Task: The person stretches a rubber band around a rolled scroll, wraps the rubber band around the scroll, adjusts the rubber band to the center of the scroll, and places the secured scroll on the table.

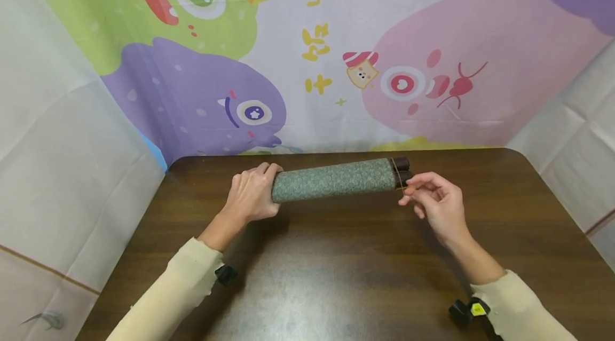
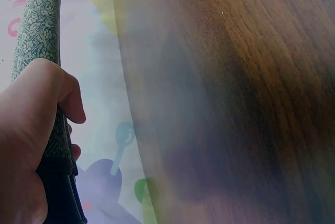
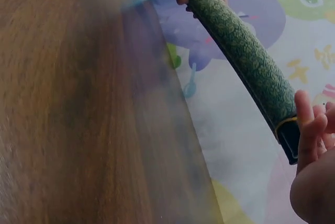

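A rolled scroll [image 1: 333,181] with a green floral covering is held above the table, lying nearly level from left to right in the head view. My left hand [image 1: 253,191] grips its left end, thumb and fingers wrapped around it. Two dark roller ends [image 1: 401,164] stick out at the right end, circled by a thin yellow rubber band [image 1: 397,171]. Thumb and fingertips of my right hand [image 1: 439,205] pinch the band beside the lower roller. The right wrist view shows the scroll [image 3: 246,56] running diagonally between both hands. In the left wrist view, the scroll's far end is out of frame.
The brown wooden table [image 1: 336,266] spreads below both hands. A cartoon-printed cloth [image 1: 317,122] hangs behind its far edge, and pale cloth walls [image 1: 43,133] stand at the sides. Black wrist cameras [image 1: 226,275] sit at both sleeves.
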`<state>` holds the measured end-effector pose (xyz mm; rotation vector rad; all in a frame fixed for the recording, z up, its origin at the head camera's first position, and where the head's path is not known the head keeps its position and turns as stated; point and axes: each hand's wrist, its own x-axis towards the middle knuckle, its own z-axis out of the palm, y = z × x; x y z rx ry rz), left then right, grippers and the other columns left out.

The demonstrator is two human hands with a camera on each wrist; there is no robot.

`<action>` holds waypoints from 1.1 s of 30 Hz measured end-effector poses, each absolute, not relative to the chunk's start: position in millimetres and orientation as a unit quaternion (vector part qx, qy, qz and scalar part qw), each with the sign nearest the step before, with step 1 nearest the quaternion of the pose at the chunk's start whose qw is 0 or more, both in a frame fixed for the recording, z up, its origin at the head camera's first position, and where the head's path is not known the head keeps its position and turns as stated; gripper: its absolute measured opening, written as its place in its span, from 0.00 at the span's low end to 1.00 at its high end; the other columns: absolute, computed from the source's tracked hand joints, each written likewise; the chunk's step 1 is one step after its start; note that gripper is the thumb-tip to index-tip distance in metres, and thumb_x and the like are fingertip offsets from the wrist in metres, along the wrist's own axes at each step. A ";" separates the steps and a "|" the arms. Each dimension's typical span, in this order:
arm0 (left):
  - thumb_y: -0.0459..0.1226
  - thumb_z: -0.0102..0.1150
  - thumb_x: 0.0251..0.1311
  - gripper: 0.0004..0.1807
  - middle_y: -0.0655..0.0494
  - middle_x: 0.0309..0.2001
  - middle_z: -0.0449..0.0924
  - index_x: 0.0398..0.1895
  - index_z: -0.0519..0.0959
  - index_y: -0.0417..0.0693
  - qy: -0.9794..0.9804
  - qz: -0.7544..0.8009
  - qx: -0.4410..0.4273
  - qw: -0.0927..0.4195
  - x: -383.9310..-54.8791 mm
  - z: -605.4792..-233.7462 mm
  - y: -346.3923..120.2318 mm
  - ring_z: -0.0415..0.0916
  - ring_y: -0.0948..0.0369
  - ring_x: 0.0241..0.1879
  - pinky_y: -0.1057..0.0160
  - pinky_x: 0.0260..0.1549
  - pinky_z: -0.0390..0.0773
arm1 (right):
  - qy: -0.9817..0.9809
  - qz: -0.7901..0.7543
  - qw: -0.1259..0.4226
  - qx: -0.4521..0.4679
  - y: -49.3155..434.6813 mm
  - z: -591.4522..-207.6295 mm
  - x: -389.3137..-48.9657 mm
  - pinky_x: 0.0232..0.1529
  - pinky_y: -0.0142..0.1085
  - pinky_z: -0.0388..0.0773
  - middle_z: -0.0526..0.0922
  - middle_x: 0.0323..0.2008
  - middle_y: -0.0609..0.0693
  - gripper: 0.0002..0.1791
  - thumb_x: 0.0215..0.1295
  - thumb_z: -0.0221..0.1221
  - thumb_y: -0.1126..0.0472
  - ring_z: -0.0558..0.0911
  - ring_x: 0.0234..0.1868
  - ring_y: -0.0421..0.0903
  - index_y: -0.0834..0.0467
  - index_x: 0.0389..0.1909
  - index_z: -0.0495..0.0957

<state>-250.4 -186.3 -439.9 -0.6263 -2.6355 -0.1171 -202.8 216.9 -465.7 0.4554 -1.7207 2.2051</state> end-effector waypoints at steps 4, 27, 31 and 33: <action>0.44 0.83 0.38 0.36 0.49 0.45 0.90 0.57 0.83 0.50 -0.950 -0.042 -0.224 0.211 -249.2 -439.3 -185.9 0.91 0.45 0.36 0.43 0.28 0.87 | -0.610 0.764 0.149 0.151 216.3 -462.9 -198.8 0.15 0.33 0.65 0.93 0.29 0.46 0.20 0.72 0.49 0.87 0.94 0.29 0.40 0.66 0.39 0.86; 0.44 0.84 0.37 0.37 0.48 0.45 0.90 0.57 0.83 0.49 -0.951 -0.026 -0.224 0.212 -249.0 -443.2 -185.6 0.90 0.45 0.36 0.43 0.27 0.87 | -0.743 0.649 0.162 0.035 218.8 -460.1 -200.0 0.16 0.26 0.65 0.88 0.28 0.39 0.18 0.73 0.51 0.80 0.88 0.23 0.34 0.75 0.49 0.90; 0.43 0.83 0.38 0.37 0.48 0.45 0.90 0.57 0.83 0.49 -0.949 -0.025 -0.232 0.211 -250.0 -443.4 -185.7 0.90 0.46 0.36 0.43 0.28 0.88 | -0.745 0.623 0.217 0.097 218.8 -463.3 -203.4 0.18 0.26 0.68 0.90 0.28 0.35 0.16 0.73 0.55 0.82 0.83 0.21 0.33 0.72 0.48 0.90; 0.43 0.83 0.37 0.36 0.49 0.45 0.89 0.57 0.83 0.49 -0.948 -0.025 -0.236 0.211 -251.4 -443.8 -186.4 0.90 0.47 0.36 0.43 0.28 0.88 | -0.744 0.616 0.229 0.116 219.1 -463.8 -206.9 0.18 0.26 0.69 0.92 0.31 0.32 0.14 0.73 0.58 0.82 0.81 0.20 0.33 0.71 0.48 0.90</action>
